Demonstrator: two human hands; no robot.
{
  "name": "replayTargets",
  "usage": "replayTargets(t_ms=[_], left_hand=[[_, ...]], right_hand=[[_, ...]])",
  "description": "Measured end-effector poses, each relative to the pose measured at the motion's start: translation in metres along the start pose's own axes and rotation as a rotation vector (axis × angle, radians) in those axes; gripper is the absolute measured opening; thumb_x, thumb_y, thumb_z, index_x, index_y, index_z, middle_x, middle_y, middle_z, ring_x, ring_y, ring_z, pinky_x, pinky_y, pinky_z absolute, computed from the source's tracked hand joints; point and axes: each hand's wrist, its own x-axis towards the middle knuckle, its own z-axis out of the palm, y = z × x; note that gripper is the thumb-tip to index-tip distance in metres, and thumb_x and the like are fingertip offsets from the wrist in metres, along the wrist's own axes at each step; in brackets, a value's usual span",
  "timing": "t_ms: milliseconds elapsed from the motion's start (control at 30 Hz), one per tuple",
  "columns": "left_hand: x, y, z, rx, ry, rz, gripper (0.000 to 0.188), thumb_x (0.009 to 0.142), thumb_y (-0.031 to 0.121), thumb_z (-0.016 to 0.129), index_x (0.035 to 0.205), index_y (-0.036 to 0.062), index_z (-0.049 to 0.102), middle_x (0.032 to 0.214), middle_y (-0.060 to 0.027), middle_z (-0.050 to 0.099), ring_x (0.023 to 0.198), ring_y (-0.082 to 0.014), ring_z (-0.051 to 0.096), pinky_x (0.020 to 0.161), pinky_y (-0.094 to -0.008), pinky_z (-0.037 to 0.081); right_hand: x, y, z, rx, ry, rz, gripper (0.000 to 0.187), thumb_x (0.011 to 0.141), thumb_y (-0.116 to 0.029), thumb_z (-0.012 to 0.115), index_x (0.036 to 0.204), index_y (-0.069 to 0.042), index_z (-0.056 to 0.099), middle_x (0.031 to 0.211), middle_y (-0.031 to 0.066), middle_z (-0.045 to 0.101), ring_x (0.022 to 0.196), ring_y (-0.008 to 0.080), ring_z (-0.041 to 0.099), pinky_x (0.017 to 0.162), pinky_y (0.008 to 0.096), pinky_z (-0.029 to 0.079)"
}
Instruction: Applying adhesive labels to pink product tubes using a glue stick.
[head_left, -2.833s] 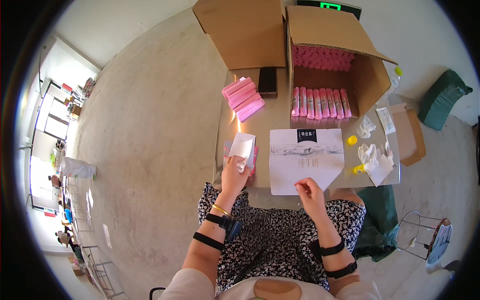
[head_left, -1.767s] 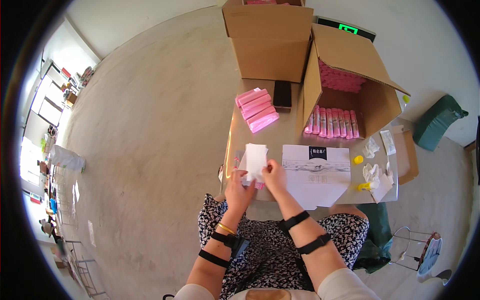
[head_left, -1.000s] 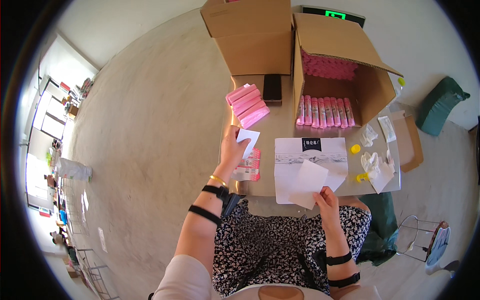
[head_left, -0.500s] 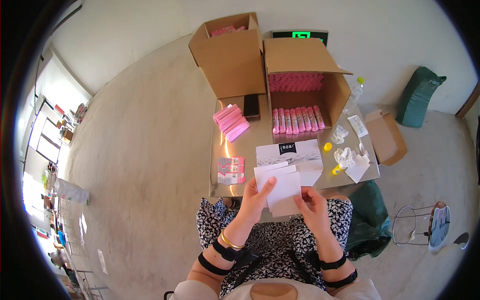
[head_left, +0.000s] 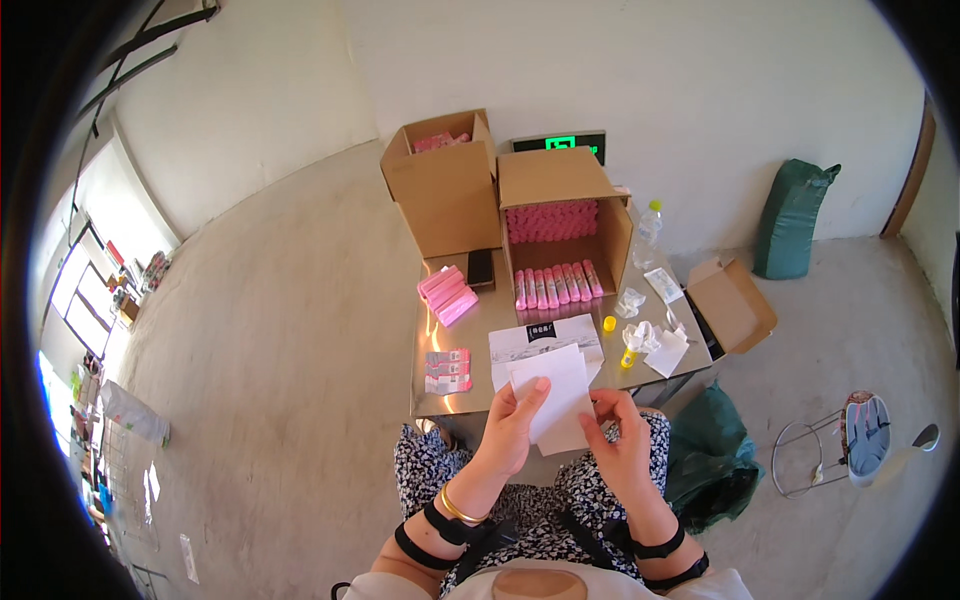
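My left hand (head_left: 513,428) is closed on a small stack of white papers (head_left: 562,398), its thumb lying on top near the left edge. My right hand (head_left: 622,445) pinches at the right edge of the same papers with thumb and forefinger. The sheets overlap unevenly. Just beyond them on the metal table (head_left: 470,345) lies a white printed box (head_left: 510,343), partly covered by the papers. Left of it are grey-and-pink printed cards (head_left: 448,371). Pink wrapped packs (head_left: 447,295) are piled farther back on the left.
An open carton (head_left: 565,165) on its side holds pink packs, with a row of pink tubes (head_left: 556,286) before it. Another carton (head_left: 445,215) stands left. To the right are a glue stick (head_left: 628,357), yellow cap (head_left: 609,323), crumpled tissue (head_left: 640,337) and bottle (head_left: 648,228).
The view has tilted up, so the table sits lower and farther left. The papers are squared closer together, and my right hand's fingers have shifted up along their edge.
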Motion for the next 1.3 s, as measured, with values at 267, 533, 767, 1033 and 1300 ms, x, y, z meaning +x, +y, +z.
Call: replayTargets(t_ms=[267, 533, 767, 1033, 1300], left_hand=[[-0.015, 0.009, 0.019, -0.049, 0.024, -0.001, 0.028, 0.094, 0.021, 0.055, 0.114, 0.0022, 0.058, 0.109, -0.0066, 0.063, 0.100, -0.0152, 0.060, 0.088, -0.0312, 0.047], [-0.022, 0.009, 0.034, -0.057, -0.013, 0.049, 0.034, 0.096, 0.028, 0.051, 0.118, 0.0014, 0.055, 0.111, -0.0057, 0.062, 0.102, -0.0130, 0.058, 0.089, -0.0277, 0.045], [-0.026, 0.006, 0.042, 0.038, -0.088, 0.102, 0.027, 0.095, 0.018, 0.054, 0.117, 0.0029, 0.055, 0.111, -0.0043, 0.062, 0.102, -0.0114, 0.058, 0.088, -0.0265, 0.045], [-0.023, 0.000, 0.036, 0.040, -0.097, 0.065, 0.031, 0.096, 0.015, 0.049, 0.124, 0.0024, 0.050, 0.119, -0.0085, 0.059, 0.108, -0.0168, 0.056, 0.092, -0.0323, 0.045], [-0.020, -0.007, 0.031, 0.051, -0.054, 0.009, 0.031, 0.096, 0.017, 0.050, 0.123, 0.0015, 0.050, 0.114, -0.0062, 0.060, 0.104, -0.0130, 0.057, 0.090, -0.0279, 0.044]], right_hand=[[-0.013, -0.019, -0.016, 0.020, 0.013, -0.031, 0.027, 0.079, 0.004, 0.066, 0.103, 0.000, 0.055, 0.075, 0.0028, 0.058, 0.069, 0.0091, 0.054, 0.065, 0.0216, 0.044], [-0.016, -0.009, -0.017, 0.134, 0.125, -0.036, 0.018, 0.084, -0.001, 0.062, 0.100, 0.000, 0.055, 0.070, 0.0036, 0.056, 0.065, 0.0102, 0.053, 0.060, 0.0234, 0.042], [-0.017, -0.009, -0.017, 0.254, 0.142, -0.026, 0.019, 0.085, -0.001, 0.061, 0.102, 0.000, 0.053, 0.073, 0.0018, 0.053, 0.068, 0.0094, 0.051, 0.062, 0.0217, 0.041], [-0.022, -0.017, -0.024, 0.134, 0.125, -0.039, 0.030, 0.082, -0.003, 0.065, 0.108, -0.001, 0.051, 0.079, 0.0023, 0.051, 0.073, 0.0111, 0.048, 0.068, 0.0239, 0.041], [-0.014, 0.007, -0.024, 0.086, -0.048, -0.018, 0.030, 0.083, -0.008, 0.064, 0.111, -0.001, 0.055, 0.090, 0.0025, 0.058, 0.083, 0.0109, 0.049, 0.076, 0.0229, 0.039]])
